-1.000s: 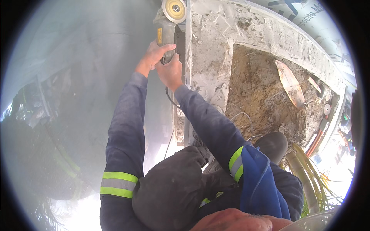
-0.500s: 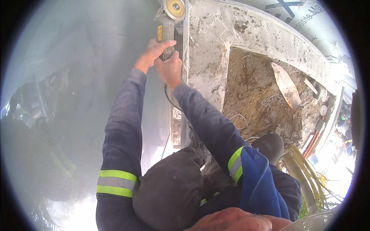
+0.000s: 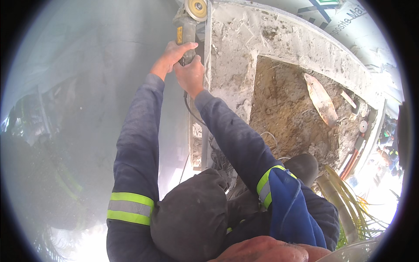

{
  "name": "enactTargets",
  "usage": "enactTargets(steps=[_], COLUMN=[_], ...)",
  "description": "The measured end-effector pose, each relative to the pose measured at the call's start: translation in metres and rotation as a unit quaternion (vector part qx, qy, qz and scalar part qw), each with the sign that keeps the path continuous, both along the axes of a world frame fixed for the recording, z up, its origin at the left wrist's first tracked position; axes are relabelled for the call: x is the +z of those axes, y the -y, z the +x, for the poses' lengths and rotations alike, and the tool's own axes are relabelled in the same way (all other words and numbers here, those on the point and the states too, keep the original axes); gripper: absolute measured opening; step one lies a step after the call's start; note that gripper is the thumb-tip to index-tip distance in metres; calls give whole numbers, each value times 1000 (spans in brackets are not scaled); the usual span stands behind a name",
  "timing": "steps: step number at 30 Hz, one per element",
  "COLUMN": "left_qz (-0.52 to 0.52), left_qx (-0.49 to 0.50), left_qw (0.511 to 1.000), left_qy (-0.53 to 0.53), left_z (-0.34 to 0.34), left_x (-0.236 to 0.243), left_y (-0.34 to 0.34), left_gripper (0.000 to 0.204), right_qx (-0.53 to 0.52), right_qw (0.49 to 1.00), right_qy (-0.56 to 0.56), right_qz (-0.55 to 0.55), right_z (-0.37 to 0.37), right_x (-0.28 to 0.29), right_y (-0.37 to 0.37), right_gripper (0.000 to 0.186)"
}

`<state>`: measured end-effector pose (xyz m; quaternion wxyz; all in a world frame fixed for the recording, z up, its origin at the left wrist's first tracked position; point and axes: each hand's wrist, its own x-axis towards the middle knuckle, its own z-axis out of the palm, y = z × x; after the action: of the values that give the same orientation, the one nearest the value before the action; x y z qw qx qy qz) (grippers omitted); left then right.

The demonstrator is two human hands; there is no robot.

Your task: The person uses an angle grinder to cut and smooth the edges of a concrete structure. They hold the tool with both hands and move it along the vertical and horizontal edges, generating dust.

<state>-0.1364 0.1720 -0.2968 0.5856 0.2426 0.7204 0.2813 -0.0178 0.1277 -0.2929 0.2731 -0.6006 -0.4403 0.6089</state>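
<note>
Both hands are wrapped round the body of an angle grinder [image 3: 188, 31], which points away from me with its round yellowish disc [image 3: 196, 8] at the far end. My left hand [image 3: 171, 56] grips the middle of the body, thumb across the top. Just behind it, my right hand [image 3: 192, 75] is closed on the rear handle. A dark power cord [image 3: 190, 108] runs back from the grinder beneath my right sleeve. The disc is right beside the upright edge of a pale slab [image 3: 208, 48]; whether they touch I cannot tell.
A smooth grey panel [image 3: 100, 87] fills the left side. Right of the slab edge, a rough concrete ledge [image 3: 233, 65] borders a pit of sandy soil [image 3: 279, 105] holding a long pale board [image 3: 321, 98]. Orange pipes [image 3: 351, 163] and palm fronds [image 3: 345, 205] lie at the right.
The view has shifted slightly, so the ledge and pit sit a little farther left. My hands keep their hold on the angle grinder, which stays beside the slab edge.
</note>
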Motion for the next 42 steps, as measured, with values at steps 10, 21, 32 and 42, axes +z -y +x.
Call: enactTargets(steps=[10,21,32,42], left_qz=[1,-8,-10,22], left_qx=[-6,-13,4,20], left_qw=[1000,1000,999,1000], left_qy=[-15,-12,-30,10], left_z=[-1,-2,1,6], left_x=[0,1,-3,-5], left_y=[-6,-8,13,26], left_gripper=[61,64,73,66], right_qx=[5,-1,-5,5], right_qw=[1000,1000,999,999], right_qy=[13,20,27,29], right_qz=[-7,10,35,21], right_z=[-3,-7,-7,-2], right_x=[-3,-8,-10,-11], right_y=[-7,-6,17,26], right_gripper=[50,46,45,49])
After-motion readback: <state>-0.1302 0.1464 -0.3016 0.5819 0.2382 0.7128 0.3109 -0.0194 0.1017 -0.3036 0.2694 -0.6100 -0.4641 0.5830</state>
